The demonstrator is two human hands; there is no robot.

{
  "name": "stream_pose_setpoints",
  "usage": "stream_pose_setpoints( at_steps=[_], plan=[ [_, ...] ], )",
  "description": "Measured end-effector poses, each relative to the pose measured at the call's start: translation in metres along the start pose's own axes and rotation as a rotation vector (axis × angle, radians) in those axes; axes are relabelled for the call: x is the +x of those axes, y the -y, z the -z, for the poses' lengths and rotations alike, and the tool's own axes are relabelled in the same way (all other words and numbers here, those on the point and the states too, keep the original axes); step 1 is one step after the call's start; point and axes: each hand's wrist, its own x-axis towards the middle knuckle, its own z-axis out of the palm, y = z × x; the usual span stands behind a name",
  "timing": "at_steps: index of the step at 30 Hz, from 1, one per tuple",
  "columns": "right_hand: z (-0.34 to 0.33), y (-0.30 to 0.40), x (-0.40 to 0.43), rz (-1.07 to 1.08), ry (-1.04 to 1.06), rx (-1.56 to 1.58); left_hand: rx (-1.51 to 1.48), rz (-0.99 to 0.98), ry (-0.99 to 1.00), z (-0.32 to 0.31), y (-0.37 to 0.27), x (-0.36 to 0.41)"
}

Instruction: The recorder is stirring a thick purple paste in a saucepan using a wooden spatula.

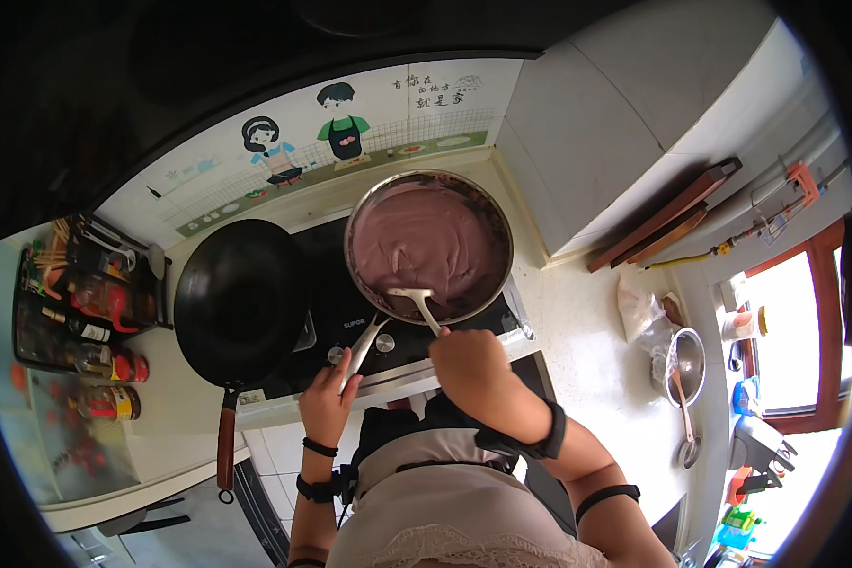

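Observation:
A steel pan sits on the right side of the black gas hob, holding a thick, smooth purple-brown paste. My left hand grips the pan's metal handle near its end. In my right hand is the handle of a metal spatula, its flat head touching the paste at the pan's near edge. Dark residue marks the pan's inner wall. On the left side of the hob stands a black wok with a wooden handle pointing towards me.
Bottles and jars stand by a black rack at the left. On the right counter are a metal bowl, a ladle and a plastic bag. Wooden boards lean against the wall.

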Motion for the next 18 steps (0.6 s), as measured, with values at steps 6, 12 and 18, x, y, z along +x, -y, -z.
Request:
stream_pose_setpoints(
  at_steps=[6,12,18],
  plan=[
    [-0.028,0.023,0.055,-0.226,-0.014,0.044,-0.037,-0.021,-0.026,-0.001,0.002,0.001],
    [-0.019,-0.081,0.047,-0.367,-0.378,0.346,-0.023,-0.008,-0.001,0.000,-0.001,0.003],
    [0.036,-0.065,-0.028,-0.396,-0.376,0.250,-0.074,-0.020,-0.043,-0.001,-0.002,0.001]
  ],
)
